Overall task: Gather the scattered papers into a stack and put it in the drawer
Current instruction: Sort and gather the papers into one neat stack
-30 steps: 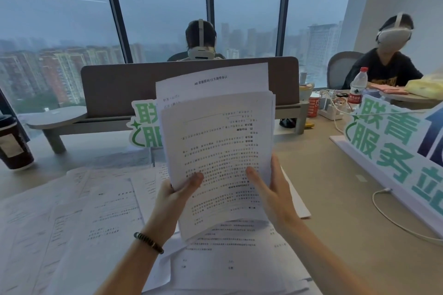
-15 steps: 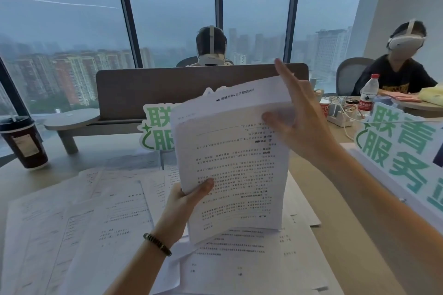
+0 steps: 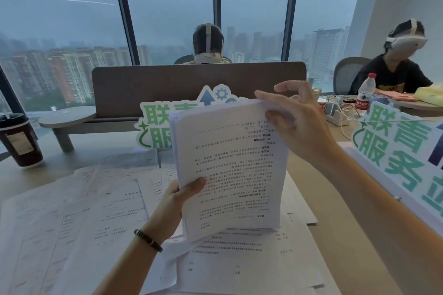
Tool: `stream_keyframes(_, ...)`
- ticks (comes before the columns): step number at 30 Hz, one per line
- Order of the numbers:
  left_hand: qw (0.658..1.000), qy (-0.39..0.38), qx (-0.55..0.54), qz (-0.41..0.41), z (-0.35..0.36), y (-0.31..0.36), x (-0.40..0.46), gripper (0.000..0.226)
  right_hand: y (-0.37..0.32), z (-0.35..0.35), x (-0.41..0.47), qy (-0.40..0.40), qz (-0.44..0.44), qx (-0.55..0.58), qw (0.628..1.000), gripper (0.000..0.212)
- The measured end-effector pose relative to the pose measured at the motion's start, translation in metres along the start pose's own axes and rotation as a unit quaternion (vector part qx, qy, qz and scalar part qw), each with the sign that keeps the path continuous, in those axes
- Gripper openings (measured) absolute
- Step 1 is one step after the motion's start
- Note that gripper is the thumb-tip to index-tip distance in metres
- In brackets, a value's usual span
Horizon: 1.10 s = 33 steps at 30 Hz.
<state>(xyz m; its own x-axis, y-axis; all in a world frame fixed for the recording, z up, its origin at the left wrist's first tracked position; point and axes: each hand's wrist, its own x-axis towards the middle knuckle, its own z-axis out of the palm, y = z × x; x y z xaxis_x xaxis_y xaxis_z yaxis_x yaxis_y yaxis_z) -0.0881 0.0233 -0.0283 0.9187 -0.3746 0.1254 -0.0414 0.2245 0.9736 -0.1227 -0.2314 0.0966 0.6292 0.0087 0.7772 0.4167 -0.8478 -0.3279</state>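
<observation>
A: Stack (image 3: 230, 170)? Status?
B: Partly gathered. Upright over desk (image 3: 309, 189) middle; left hand (image 3: 178, 195) gripping lower left edge, right hand (image 3: 296, 120) pinching top right corner.
A: Left to do?
B: Loose sheets (image 3: 79, 211) across desk's near-left part. Drawer not in view.

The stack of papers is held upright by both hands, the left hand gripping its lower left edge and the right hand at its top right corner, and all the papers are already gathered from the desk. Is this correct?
Not all is right. The head view shows the stack of papers upright, the left hand gripping its lower left edge and the right hand at its top right corner, but many loose sheets still lie scattered on the desk.
</observation>
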Motion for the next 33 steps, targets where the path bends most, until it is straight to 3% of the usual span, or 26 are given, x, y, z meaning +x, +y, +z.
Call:
stream_keyframes(7, 1.000, 0.019, -0.008, 0.017, 0.007, 0.000, 0.001, 0.027, 0.000, 0.003, -0.005, -0.008, -0.027, 0.028, 0.999, 0.043)
stream_keyframes(10, 0.998, 0.050, -0.011, 0.022, 0.009, -0.003, 0.002, 0.033, 0.004, 0.017, -0.016, -0.015, 0.049, 0.143, 0.988, 0.072)
stream_keyframes(12, 0.998, 0.061, -0.001, 0.023, 0.010, -0.005, 0.003, 0.025, 0.007, 0.030, -0.029, -0.006, 0.145, 0.313, 0.939, 0.095)
stream_keyframes(13, 0.998, 0.063, 0.003, 0.020, 0.009, -0.007, 0.003, 0.026, 0.012, 0.037, -0.038, -0.003, 0.199, 0.385, 0.901, 0.097)
stream_keyframes(15, 0.998, 0.064, 0.021, 0.015, 0.008, -0.012, 0.003, 0.028, 0.023, 0.052, -0.058, -0.029, 0.279, 0.455, 0.845, 0.077)
stream_keyframes(18, 0.996, 0.075, 0.051, 0.016, 0.007, -0.020, 0.003, 0.025, 0.030, 0.073, -0.088, -0.090, 0.335, 0.413, 0.842, 0.039)
stream_keyframes(23, 0.991, 0.116, 0.068, 0.027, 0.010, -0.024, 0.009, 0.018, 0.030, 0.082, -0.095, -0.072, 0.315, 0.374, 0.869, 0.033)
stream_keyframes(28, 0.984, 0.126, 0.128, -0.012, 0.009, -0.022, 0.017, 0.018, 0.031, 0.088, -0.103, -0.121, 0.313, 0.263, 0.904, 0.032)
stream_keyframes(33, 0.974, 0.116, 0.174, -0.092, -0.009, -0.002, 0.030, 0.027, 0.026, 0.079, -0.082, -0.124, 0.346, 0.262, 0.892, 0.040)
